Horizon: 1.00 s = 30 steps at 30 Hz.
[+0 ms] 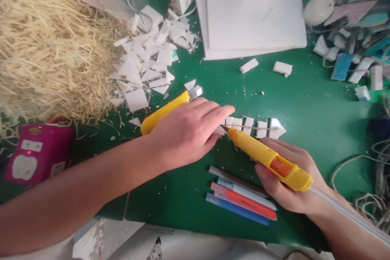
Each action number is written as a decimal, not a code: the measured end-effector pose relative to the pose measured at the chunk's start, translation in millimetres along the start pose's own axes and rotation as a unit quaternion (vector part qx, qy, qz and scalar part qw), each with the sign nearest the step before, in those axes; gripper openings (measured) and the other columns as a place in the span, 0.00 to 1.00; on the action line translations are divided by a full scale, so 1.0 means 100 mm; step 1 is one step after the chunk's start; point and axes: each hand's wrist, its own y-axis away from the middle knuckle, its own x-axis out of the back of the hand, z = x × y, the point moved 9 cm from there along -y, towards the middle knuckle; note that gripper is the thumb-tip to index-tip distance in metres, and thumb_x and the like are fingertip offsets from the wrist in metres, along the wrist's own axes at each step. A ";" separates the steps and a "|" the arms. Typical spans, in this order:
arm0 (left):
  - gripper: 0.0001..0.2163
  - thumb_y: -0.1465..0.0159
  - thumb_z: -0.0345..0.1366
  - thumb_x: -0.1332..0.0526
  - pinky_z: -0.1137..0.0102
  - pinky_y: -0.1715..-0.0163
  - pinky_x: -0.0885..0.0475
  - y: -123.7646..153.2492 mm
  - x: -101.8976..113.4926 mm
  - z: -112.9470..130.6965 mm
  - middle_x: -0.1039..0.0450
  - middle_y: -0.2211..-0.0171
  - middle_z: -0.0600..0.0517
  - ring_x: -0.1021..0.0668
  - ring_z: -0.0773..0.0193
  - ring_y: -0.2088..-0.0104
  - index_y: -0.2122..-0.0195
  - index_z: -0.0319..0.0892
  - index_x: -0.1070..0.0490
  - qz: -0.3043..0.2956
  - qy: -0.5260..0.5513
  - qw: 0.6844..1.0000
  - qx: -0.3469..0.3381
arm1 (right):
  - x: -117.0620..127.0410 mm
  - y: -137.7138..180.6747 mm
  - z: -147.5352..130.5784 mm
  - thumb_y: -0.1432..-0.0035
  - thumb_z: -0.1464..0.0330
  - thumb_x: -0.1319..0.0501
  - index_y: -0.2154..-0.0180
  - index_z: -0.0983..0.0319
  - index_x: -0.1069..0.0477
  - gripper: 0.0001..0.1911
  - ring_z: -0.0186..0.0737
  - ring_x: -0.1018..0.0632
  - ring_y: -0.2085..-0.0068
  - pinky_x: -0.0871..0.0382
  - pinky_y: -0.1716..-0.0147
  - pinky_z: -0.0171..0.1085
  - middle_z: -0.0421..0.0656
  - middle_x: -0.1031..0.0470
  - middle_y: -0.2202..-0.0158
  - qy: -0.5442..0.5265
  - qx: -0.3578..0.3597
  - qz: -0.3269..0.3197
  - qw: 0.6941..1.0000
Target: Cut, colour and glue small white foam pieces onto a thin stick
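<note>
My right hand (292, 162) is wrapped round a yellow hot glue gun (258, 148), with a clear glue stick trailing from its back end. Its metal tip meets a row of small white foam pieces (248, 126) strung along a thin cord. The piece at the right end of that row is pointed. My left hand (185, 130) has thumb and index finger closed at the left end of the row, on a white foam piece (219, 131) beside the tip. Partly under this hand lies a yellow utility knife (164, 111).
White foam scraps (146, 61) and shredded straw (55, 48) cover the left. White boards (256, 18) lie at the back, two loose foam blocks in front. Several pens (243, 199) lie near the front edge. A magenta socket box (39, 152) stands left; tangled cords (370, 207) are right.
</note>
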 end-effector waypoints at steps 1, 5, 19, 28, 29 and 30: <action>0.16 0.31 0.25 0.42 0.64 0.53 0.21 0.00 0.00 0.00 0.19 0.53 0.44 0.18 0.57 0.53 0.43 0.35 0.32 0.000 -0.002 1.000 -0.001 | 0.00 0.00 0.00 0.35 0.70 0.44 0.67 0.57 0.39 0.06 0.33 0.36 0.78 0.41 0.79 0.35 0.36 0.36 0.75 0.000 0.001 0.001 1.000; 0.16 0.31 0.25 0.43 0.63 0.53 0.21 0.00 -0.01 0.00 0.19 0.52 0.44 0.18 0.57 0.52 0.42 0.36 0.33 -0.004 -0.004 1.000 -0.003 | -0.01 0.01 0.02 0.35 0.70 0.44 0.66 0.57 0.39 0.06 0.33 0.36 0.78 0.41 0.79 0.36 0.37 0.36 0.75 0.006 -0.003 -0.004 1.000; 0.16 0.31 0.27 0.42 0.62 0.52 0.21 0.00 -0.03 -0.03 0.20 0.53 0.44 0.19 0.56 0.52 0.43 0.34 0.32 -0.011 0.002 1.000 0.008 | 0.01 -0.01 -0.05 0.37 0.71 0.44 0.66 0.57 0.37 0.04 0.34 0.34 0.78 0.38 0.79 0.36 0.38 0.33 0.75 0.018 0.015 0.004 1.000; 0.15 0.29 0.27 0.43 0.63 0.52 0.21 0.01 -0.04 -0.01 0.20 0.52 0.43 0.18 0.56 0.52 0.42 0.34 0.32 -0.013 -0.006 1.000 0.000 | -0.01 0.03 -0.01 0.35 0.69 0.44 0.69 0.58 0.38 0.08 0.32 0.36 0.78 0.41 0.79 0.35 0.36 0.36 0.77 0.032 0.017 0.016 0.999; 0.15 0.29 0.27 0.43 0.63 0.52 0.21 0.01 -0.03 -0.01 0.19 0.52 0.43 0.18 0.56 0.52 0.42 0.34 0.32 -0.012 -0.006 1.000 -0.001 | -0.01 0.03 -0.01 0.35 0.69 0.44 0.69 0.58 0.39 0.08 0.32 0.37 0.78 0.42 0.79 0.35 0.36 0.37 0.77 0.033 0.018 0.019 0.999; 0.15 0.29 0.27 0.43 0.63 0.52 0.21 0.01 -0.03 -0.01 0.19 0.52 0.43 0.18 0.56 0.52 0.42 0.33 0.32 -0.012 -0.006 1.000 -0.002 | -0.01 0.03 -0.01 0.35 0.69 0.44 0.69 0.58 0.39 0.09 0.32 0.37 0.78 0.42 0.79 0.35 0.36 0.37 0.77 0.034 0.020 0.023 0.999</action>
